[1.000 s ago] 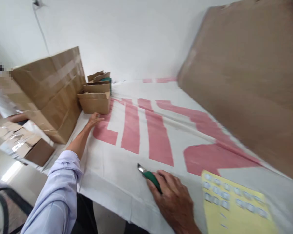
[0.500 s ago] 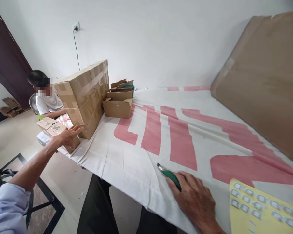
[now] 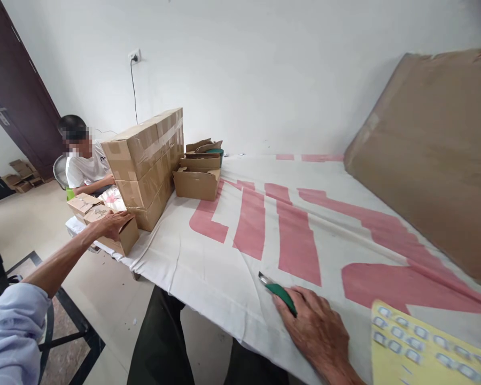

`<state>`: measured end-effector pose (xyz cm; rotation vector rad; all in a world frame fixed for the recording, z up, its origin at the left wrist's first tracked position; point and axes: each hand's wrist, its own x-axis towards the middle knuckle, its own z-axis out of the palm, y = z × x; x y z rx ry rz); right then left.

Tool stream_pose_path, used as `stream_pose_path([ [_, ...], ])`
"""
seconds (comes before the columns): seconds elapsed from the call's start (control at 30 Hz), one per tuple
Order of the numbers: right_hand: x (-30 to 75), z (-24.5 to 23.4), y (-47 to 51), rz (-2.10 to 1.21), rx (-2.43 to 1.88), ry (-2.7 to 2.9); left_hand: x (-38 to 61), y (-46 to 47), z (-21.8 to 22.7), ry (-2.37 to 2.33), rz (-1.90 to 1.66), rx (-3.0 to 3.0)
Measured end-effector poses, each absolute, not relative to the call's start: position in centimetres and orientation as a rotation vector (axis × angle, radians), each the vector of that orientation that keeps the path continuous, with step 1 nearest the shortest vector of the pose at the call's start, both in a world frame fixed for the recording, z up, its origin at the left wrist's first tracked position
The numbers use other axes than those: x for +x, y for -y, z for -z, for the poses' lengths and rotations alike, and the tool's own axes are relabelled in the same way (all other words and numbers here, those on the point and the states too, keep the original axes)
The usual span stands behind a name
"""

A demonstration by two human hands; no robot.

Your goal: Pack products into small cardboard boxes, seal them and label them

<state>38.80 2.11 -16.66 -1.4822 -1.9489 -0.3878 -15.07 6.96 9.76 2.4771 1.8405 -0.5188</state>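
Observation:
My left hand (image 3: pixel 114 223) reaches out to the table's left end. Its fingers are bent over the upper edge of a small cardboard box (image 3: pixel 129 238) and grip it there. In my right hand (image 3: pixel 318 323), resting on the cloth near the front edge, is a utility knife (image 3: pixel 279 295) with a green handle. The blade end points away to the left, and part of the handle is hidden under the fingers. Just right of that hand lies a yellow sheet (image 3: pixel 396 363) carrying rows of small pale labels.
Taped cartons (image 3: pixel 144 160) are stacked beside my left hand. Open cardboard boxes (image 3: pixel 196 184) stand behind them. A large brown cardboard piece (image 3: pixel 428 149) leans at the right. Another person (image 3: pixel 82 166) sits beyond the stack. The tablecloth (image 3: pixel 208 278) has wrinkles.
My left hand has drawn back slightly from the carton stack and closed over the small box's edge; its end face now shows more. The right hand keeps the knife in place. The view has shifted slightly.

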Motion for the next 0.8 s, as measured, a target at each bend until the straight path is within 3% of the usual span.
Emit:
stream_pose_path([
  [0.47, 39.0, 17.9, -2.7, 0.325, -1.486, 1.921, 7.8, -4.2, -5.4, -1.312, -0.146, 2.740],
  [0.6, 38.9, 17.7, -2.6, 0.277, -1.526, 1.930, 5.8, -3.4, -6.0, -1.283, -0.344, 2.596],
  [0.8, 37.8, 15.5, -3.3, 0.098, -1.616, 2.009, -4.9, -2.4, -6.2, -1.505, -0.662, 2.128],
])
